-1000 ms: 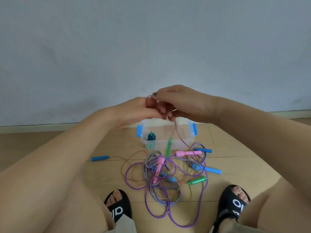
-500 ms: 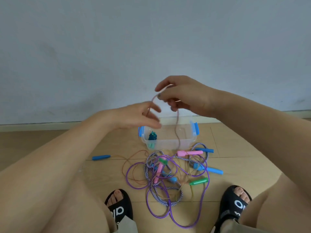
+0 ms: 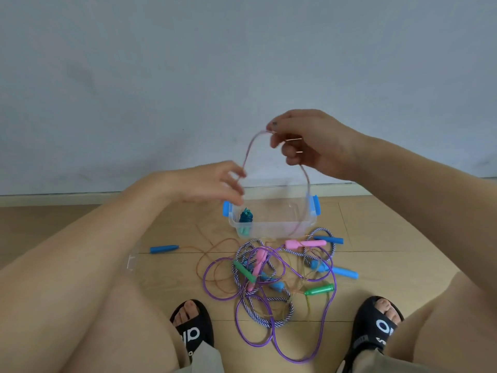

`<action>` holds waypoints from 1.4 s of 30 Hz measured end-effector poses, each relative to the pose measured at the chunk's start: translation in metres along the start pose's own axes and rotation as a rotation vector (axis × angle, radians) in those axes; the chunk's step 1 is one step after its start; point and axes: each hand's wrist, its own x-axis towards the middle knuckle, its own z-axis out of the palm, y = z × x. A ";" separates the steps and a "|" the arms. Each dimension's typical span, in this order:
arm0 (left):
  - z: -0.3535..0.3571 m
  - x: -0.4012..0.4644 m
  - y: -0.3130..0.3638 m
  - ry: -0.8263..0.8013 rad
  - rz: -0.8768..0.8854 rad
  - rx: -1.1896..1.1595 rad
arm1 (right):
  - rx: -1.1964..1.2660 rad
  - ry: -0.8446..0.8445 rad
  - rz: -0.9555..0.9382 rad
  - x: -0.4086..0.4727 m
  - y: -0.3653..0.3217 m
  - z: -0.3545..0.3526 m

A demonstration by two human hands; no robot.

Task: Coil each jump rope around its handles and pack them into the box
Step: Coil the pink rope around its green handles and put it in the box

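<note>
My right hand (image 3: 309, 142) pinches pink rope (image 3: 248, 149) high; left hand (image 3: 215, 184) pinches it lower, hands apart. Rope arcs between, tail dropping past box (image 3: 271, 227) to floor pile (image 3: 269, 278). Left hand nearer box.

The person has bare arms and legs, 2 black slide sandals (image 3: 193, 331) with white letters on top, and dark polish on a fingernail (image 3: 274, 123).
</note>
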 end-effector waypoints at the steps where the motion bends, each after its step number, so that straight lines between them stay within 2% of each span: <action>1: 0.004 0.000 0.009 0.007 0.089 -0.152 | 0.077 -0.051 -0.013 -0.002 -0.003 0.007; 4: 0.010 0.006 0.025 0.067 0.312 -0.421 | 0.093 -0.139 -0.071 -0.005 -0.004 0.019; 7: 0.006 0.007 0.021 0.158 0.346 -0.521 | 0.041 -0.153 -0.094 -0.005 -0.002 0.020; 9: 0.002 0.005 0.017 0.201 0.350 -0.511 | 0.029 -0.167 -0.090 -0.006 0.000 0.020; 13: -0.003 0.000 0.020 0.259 0.393 -0.341 | -0.038 -0.188 -0.086 -0.003 0.005 0.020; 17: -0.004 -0.001 0.020 0.224 0.181 -0.307 | -0.112 -0.104 -0.052 0.000 0.004 0.014; 20: -0.021 0.000 -0.005 0.351 -0.015 -0.058 | -0.145 0.033 -0.037 0.001 0.000 0.001; 21: -0.025 -0.001 -0.014 0.337 -0.096 0.052 | -0.097 0.080 -0.038 0.001 -0.002 -0.003; 23: -0.024 -0.002 -0.026 0.188 -0.191 0.207 | 0.037 0.130 -0.034 0.001 -0.005 -0.001; 24: -0.019 -0.002 -0.027 0.110 -0.180 0.222 | 0.102 0.122 -0.028 0.001 -0.006 0.004; 26: -0.006 -0.005 -0.011 0.056 -0.040 0.078 | 0.195 0.042 -0.021 -0.001 -0.006 0.020; 29: 0.003 0.000 0.017 0.096 0.286 -0.352 | 0.193 -0.078 -0.058 -0.002 -0.003 0.039; 31: 0.003 0.000 0.025 0.184 0.359 -0.434 | 0.178 -0.097 -0.086 -0.001 -0.003 0.042; 34: -0.002 -0.001 0.017 0.315 0.207 -0.016 | 0.105 -0.060 -0.083 0.000 -0.004 0.032; 35: -0.004 0.000 0.012 0.320 0.155 0.019 | 0.054 -0.030 -0.075 0.000 -0.005 0.026; 38: -0.021 -0.003 -0.008 0.324 0.021 -0.140 | 0.060 0.094 -0.094 0.002 -0.010 0.006; 40: -0.027 -0.004 -0.023 0.284 -0.095 -0.065 | 0.208 0.188 -0.113 0.006 -0.015 -0.006; 42: -0.023 -0.003 -0.032 0.164 -0.162 0.071 | 0.310 0.221 -0.105 0.008 -0.017 -0.010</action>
